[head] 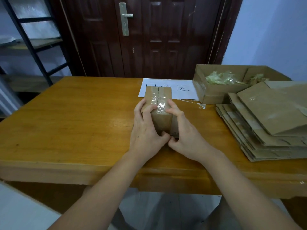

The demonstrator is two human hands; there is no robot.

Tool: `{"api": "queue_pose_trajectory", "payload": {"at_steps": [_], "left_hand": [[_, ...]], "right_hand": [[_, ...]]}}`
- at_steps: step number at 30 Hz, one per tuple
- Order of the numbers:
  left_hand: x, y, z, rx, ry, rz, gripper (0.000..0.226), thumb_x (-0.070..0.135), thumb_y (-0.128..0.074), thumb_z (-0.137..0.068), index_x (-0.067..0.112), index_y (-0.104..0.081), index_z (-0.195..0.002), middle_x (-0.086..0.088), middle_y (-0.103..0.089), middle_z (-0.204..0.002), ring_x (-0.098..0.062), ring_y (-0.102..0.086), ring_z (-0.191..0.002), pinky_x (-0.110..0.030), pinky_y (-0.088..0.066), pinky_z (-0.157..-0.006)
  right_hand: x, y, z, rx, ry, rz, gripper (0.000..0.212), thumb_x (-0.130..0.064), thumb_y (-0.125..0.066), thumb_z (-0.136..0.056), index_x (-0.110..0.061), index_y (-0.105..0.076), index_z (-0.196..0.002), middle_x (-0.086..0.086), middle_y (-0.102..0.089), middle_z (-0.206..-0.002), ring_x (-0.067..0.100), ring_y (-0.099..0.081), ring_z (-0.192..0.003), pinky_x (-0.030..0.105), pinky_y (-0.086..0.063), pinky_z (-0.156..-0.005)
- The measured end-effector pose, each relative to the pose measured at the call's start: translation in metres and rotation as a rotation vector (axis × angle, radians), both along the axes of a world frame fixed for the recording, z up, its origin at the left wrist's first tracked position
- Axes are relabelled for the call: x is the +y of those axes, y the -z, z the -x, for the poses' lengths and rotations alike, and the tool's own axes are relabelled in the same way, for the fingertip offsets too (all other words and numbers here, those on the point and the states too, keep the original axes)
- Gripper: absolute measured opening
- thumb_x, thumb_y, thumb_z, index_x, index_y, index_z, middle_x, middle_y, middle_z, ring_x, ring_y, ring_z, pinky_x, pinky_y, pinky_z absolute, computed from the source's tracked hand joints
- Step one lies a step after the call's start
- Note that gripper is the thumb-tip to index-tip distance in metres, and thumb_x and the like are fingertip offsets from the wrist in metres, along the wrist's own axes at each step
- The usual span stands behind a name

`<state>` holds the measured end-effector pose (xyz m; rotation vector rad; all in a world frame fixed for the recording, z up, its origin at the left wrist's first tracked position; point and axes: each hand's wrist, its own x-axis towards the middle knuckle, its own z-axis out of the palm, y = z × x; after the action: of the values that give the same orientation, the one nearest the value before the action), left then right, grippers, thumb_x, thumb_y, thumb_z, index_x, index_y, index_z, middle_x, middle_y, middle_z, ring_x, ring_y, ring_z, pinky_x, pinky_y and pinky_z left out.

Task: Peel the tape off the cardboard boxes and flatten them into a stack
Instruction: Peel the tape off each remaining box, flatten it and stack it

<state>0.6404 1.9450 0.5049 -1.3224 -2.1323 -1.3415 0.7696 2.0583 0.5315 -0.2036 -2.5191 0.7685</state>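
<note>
Leftmost, a black ladder (31, 42) leans beside a dark wooden door (146, 35). Centre, on the wooden table (66, 117), a small taped cardboard box (158, 103) stands gripped from both sides: the left hand (146, 130) with fingers curled over its top, the right hand (184, 130) with fingertips bent onto the clear tape (162, 103). Further right lie a stack of flattened boxes (269, 123) and an open box (221, 83) of tape scraps

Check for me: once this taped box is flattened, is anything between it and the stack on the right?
Nothing visible does. Both the left hand and right hand already grip the taped box, and bare table lies between it and the flattened stack. The open box of tape scraps sits farther back.
</note>
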Motion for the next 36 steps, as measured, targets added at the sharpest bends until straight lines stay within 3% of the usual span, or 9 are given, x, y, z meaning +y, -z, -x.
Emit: {"api": "queue_pose_trajectory", "payload": {"at_steps": [8,16,30,36], "left_hand": [[-0.001,0.002,0.0025,0.008,0.029,-0.007,0.09,0.035,-0.083,-0.069,0.029,-0.033,-0.142,0.006,-0.013,-0.16,-0.018,-0.04,-0.136,-0.037,-0.058,-0.092],[0.0009,0.0024,0.0017,0.023,0.006,-0.012,0.085,0.028,-0.079,-0.07,0.028,-0.033,-0.141,0.002,-0.016,-0.16,-0.018,-0.044,-0.128,-0.04,-0.061,-0.082],[0.0054,0.0059,-0.0008,0.02,-0.052,-0.019,0.084,0.029,-0.08,-0.066,0.026,-0.036,-0.137,0.0,-0.019,-0.158,-0.023,-0.051,-0.124,-0.036,-0.059,-0.082],[0.0043,0.0033,-0.0009,0.0,-0.042,-0.011,0.084,0.025,-0.078,-0.067,0.026,-0.035,-0.14,-0.001,-0.018,-0.158,-0.025,-0.049,-0.126,-0.042,-0.06,-0.085]], "right_hand": [[-0.0012,-0.0015,-0.0033,-0.006,-0.015,0.018,0.087,-0.009,-0.074,-0.084,-0.034,-0.023,-0.15,-0.023,0.002,-0.168,0.004,-0.015,-0.154,0.039,-0.04,-0.118],[-0.0026,0.0008,0.0004,0.007,0.003,0.029,0.085,-0.012,-0.073,-0.084,-0.036,-0.023,-0.149,-0.025,0.003,-0.167,0.001,-0.015,-0.153,0.035,-0.037,-0.119],[-0.0069,-0.0029,0.0,-0.011,0.0,0.043,0.084,-0.003,-0.068,-0.084,-0.031,-0.023,-0.15,-0.018,0.001,-0.169,0.002,-0.012,-0.154,0.039,-0.034,-0.121],[-0.0074,-0.0034,0.0001,0.002,0.0,0.03,0.082,-0.005,-0.069,-0.084,-0.03,-0.024,-0.148,-0.018,-0.001,-0.169,0.007,-0.02,-0.153,0.036,-0.042,-0.115]]}}
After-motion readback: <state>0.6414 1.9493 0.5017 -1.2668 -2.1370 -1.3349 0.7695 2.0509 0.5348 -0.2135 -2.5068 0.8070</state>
